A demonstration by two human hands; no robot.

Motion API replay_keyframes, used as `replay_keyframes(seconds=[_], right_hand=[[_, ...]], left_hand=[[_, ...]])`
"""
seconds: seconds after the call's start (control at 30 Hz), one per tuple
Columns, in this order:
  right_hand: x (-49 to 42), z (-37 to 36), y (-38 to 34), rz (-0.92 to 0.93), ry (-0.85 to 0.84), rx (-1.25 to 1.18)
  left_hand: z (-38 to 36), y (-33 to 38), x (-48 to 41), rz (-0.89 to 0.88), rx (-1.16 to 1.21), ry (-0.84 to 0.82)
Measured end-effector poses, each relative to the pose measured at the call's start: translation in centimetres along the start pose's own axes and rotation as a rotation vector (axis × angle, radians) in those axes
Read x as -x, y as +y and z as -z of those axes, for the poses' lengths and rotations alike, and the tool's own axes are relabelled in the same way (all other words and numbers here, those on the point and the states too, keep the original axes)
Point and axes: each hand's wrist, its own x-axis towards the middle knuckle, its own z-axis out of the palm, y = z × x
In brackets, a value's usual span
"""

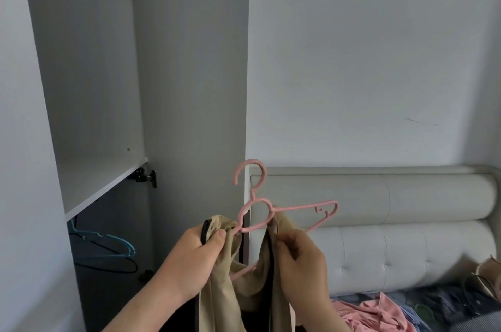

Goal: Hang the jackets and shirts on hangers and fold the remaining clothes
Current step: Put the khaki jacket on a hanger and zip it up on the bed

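A pink plastic hanger [301,207] is held upright in front of me, its hook pointing up and left. A beige garment with black trim [222,296] hangs from it. My left hand [195,258] grips the cloth over the hanger's left shoulder. My right hand [301,264] pinches the cloth just right of the hanger's neck. The hanger's right arm sticks out bare. The hanger's lower bar shows pink between the two halves of the cloth.
An open wardrobe [108,185] stands at left, with blue hangers [108,243] and a black one on its rail below a shelf. A padded cream headboard [393,223] is at right. Pink clothing [379,312] and other clothes lie on the bed below it.
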Motion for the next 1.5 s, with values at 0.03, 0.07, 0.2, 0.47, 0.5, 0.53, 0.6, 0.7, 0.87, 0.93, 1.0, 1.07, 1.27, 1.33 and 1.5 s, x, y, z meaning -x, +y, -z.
replay_keyframes(seconds=[0.03, 0.07, 0.2, 0.47, 0.5, 0.53, 0.6, 0.7, 0.87, 0.93, 1.0, 1.07, 1.27, 1.33, 1.5], right_hand=[[0.0, 0.5, 0.1, -0.018, -0.004, -0.039], [0.0, 1.1, 0.3, -0.039, -0.007, -0.081], [-1.1, 5.1, 2.4, -0.137, 0.009, -0.075], [-6.5, 10.1, 3.6, -0.458, -0.008, -0.203], [-7.2, 10.2, 3.0, -0.463, -0.031, -0.237], [-7.8, 10.2, 2.2, -0.468, -0.047, -0.278], [-9.0, 10.2, 0.6, -0.48, -0.056, -0.342], [-10.1, 10.2, -2.1, -0.456, -0.076, -0.362], [-9.9, 9.8, -6.1, -0.419, -0.224, -0.499], [-9.3, 9.3, -7.0, -0.416, -0.292, -0.555], [-8.2, 8.8, -7.6, -0.407, -0.372, -0.602], [-6.8, 7.9, -7.6, -0.397, -0.451, -0.629], [-1.6, 4.8, -5.1, -0.235, -0.651, -0.221], [-1.0, 4.7, -4.4, -0.188, -0.663, -0.018], [-2.2, 5.2, -3.4, 0.123, -0.21, 0.242]], left_hand=[[0.4, 0.0, -0.2, 0.01, 0.005, 0.022], [0.9, -0.1, -0.4, 0.026, 0.007, 0.053], [3.6, -0.7, -1.6, 0.11, 0.081, 0.161], [8.3, -1.9, -2.7, 0.184, 0.133, -0.057], [8.3, -1.9, -2.8, 0.174, 0.061, -0.138], [8.2, -1.9, -2.8, 0.166, -0.017, -0.225], [8.0, -2.2, -2.9, 0.174, -0.154, -0.316], [7.4, -3.3, -3.3, 0.164, -0.368, -0.228], [5.4, -3.1, -3.6, 0.127, -0.591, 0.025], [4.3, -2.5, -3.5, 0.09, -0.628, 0.114], [3.4, -2.0, -3.6, 0.072, -0.591, 0.196], [2.8, -1.4, -3.6, 0.071, -0.521, 0.242], [2.4, -0.5, -3.0, -0.013, -0.414, 0.294], [2.6, -0.7, -2.6, -0.042, -0.388, 0.288], [2.7, -0.9, -1.9, -0.091, -0.363, 0.264]])
